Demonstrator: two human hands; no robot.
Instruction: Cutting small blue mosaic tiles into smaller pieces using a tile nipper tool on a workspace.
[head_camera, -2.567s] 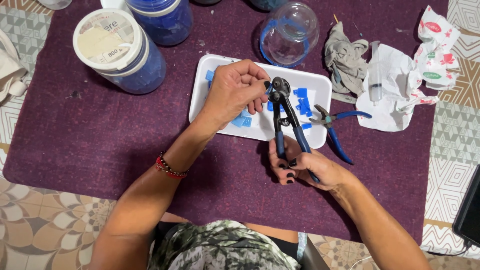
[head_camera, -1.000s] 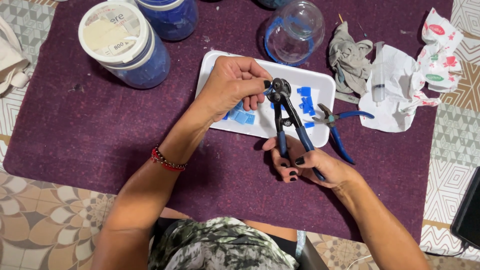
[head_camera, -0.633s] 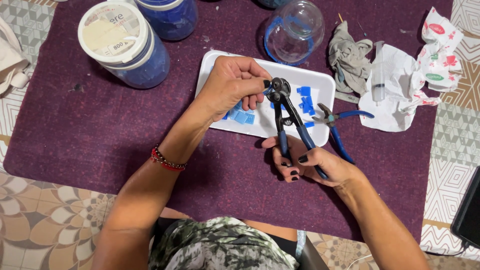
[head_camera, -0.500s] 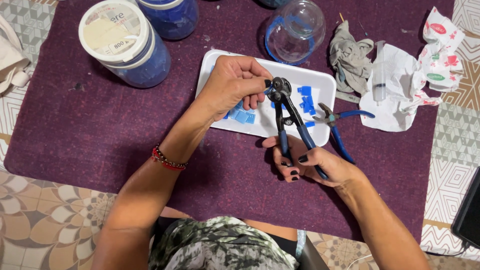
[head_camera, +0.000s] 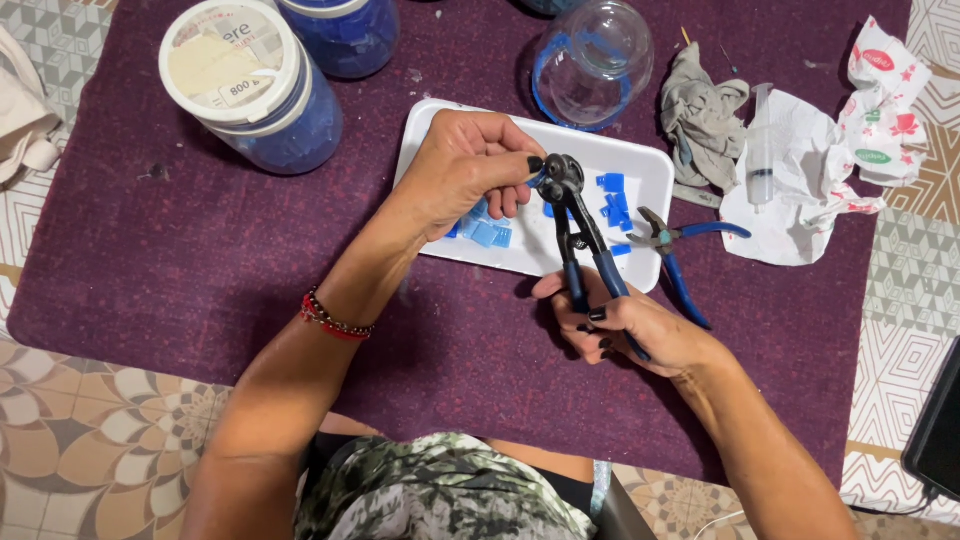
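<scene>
My right hand (head_camera: 640, 325) grips the blue handles of wheeled tile nippers (head_camera: 580, 235), whose jaws point up over a white foam tray (head_camera: 650, 170). My left hand (head_camera: 465, 170) pinches a small blue tile piece (head_camera: 537, 181) at the nipper jaws. Several cut blue tile pieces (head_camera: 610, 195) lie in the tray, more of them under my left hand (head_camera: 485, 232).
A second pair of blue-handled pliers (head_camera: 675, 250) lies at the tray's right edge. A white-lidded blue tub (head_camera: 245, 85), another blue jar (head_camera: 345, 35) and a clear glass jar (head_camera: 592, 60) stand behind, on a purple mat (head_camera: 150, 260). A grey rag (head_camera: 705, 115), syringe (head_camera: 760, 145) and crumpled paper (head_camera: 830, 160) lie right.
Both hands keep the same hold. The nippers and the tile piece have barely shifted over the tray.
</scene>
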